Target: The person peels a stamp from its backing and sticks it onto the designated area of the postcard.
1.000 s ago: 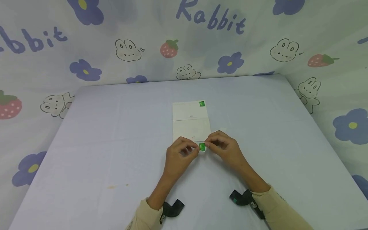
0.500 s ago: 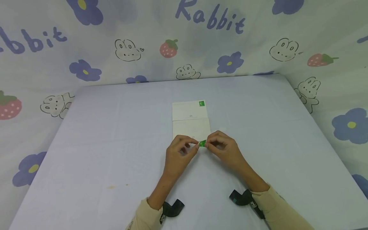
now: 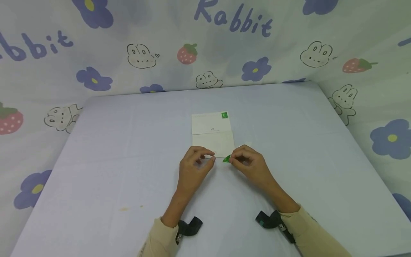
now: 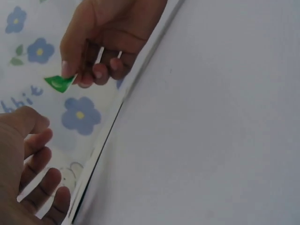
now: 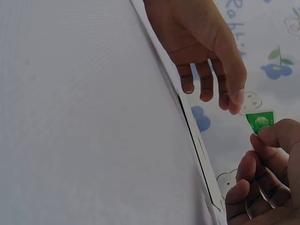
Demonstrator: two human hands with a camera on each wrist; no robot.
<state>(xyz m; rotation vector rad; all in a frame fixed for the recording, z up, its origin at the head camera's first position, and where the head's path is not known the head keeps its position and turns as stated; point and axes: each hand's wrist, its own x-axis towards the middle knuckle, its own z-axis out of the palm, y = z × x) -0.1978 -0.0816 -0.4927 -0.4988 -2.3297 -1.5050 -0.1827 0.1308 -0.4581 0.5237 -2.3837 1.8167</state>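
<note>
A small green postage stamp [image 3: 226,159] is pinched by its edge between the thumb and forefinger of my right hand [image 3: 252,165]. In the right wrist view the stamp [image 5: 260,122] stands out past the fingertips, with a white border and a pale round design. My left hand [image 3: 194,167] is apart from it on the left, thumb and fingers loosely bent with nothing between them. Both hands are at the near edge of a cream paper rectangle [image 3: 213,142]. Behind it lies a second cream paper rectangle [image 3: 210,123] with a green stamp [image 3: 224,115] on its upper right corner.
A white cloth covers the table [image 3: 128,160], with faint brownish stains at its left front. A patterned curtain [image 3: 224,39] with rabbits, flowers and strawberries hangs around the back and sides. Black wrist cameras [image 3: 269,218] sit at the sleeve cuffs.
The left fingers have let go of the stamp and moved to the left. The stamp, flat-facing earlier, is now tilted in the right fingers; the right hand has hardly moved.
</note>
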